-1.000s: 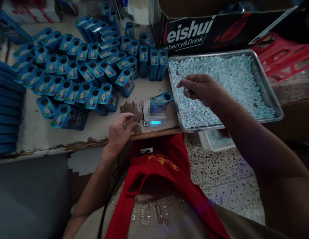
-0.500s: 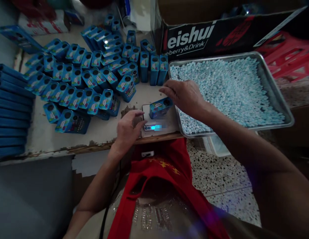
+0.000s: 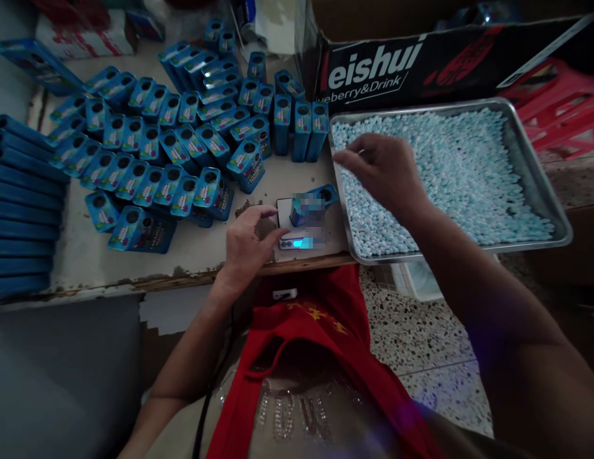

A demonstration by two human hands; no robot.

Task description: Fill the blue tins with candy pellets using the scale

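The right hand [image 3: 385,171] hovers over the near-left corner of the metal tray [image 3: 540,185], fingertips pinched narrow, apparently on a few pale blue candies [image 3: 459,172]; what it holds I cannot tell for certain. Just left of the tray, a blue tin [image 3: 312,205] sits on the small scale [image 3: 297,237], its hole facing up. The left hand [image 3: 246,245] rests loosely curled, empty, touching the scale's left edge. Farther left of the tray, many blue tins [image 3: 172,146] lie in rows; whether these are filled cannot be told. The tray holds plenty, so much seems left.

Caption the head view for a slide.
Right hand over tray of pellets; left hand beside scale bearing a tin.
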